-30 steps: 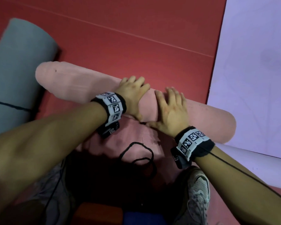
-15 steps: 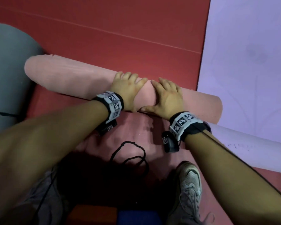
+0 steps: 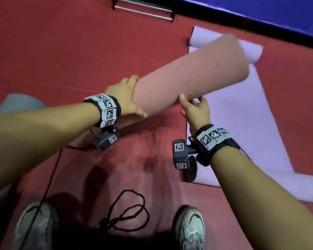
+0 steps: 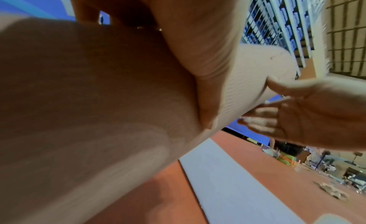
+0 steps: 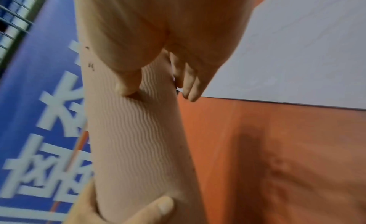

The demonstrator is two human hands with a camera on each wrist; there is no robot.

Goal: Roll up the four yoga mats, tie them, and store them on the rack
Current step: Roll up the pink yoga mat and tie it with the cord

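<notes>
The pink mat (image 3: 188, 76), rolled into a tube, is held off the red floor (image 3: 61, 51) by both hands, slanting from low on the left to high on the right in the head view, its far end over the purple mat (image 3: 242, 123). The left hand (image 3: 123, 100) grips the tube near its lower part, fingers wrapped over the top and thumb lying along the near side; in the left wrist view the palm presses into the ribbed surface and dents it. The right hand (image 3: 195, 110) holds the tube from below farther along, thumb up against the near side and fingers (image 3: 200, 101) curled behind it; the right wrist view shows the thumb digging into the wavy ribs while the fingers close on the other side. The purple mat lies flat on the floor to the right, unrolled, with its far end curling up a little and its near end curling too. A grey mat (image 3: 16, 103), already rolled, shows at the left edge behind the left forearm. A black cord (image 3: 128, 212) lies in loose loops on the floor between the two shoes (image 3: 190, 230). Metal bars (image 3: 143, 9) stand at the top of the head view, next to a blue wall pad (image 3: 260, 13).
</notes>
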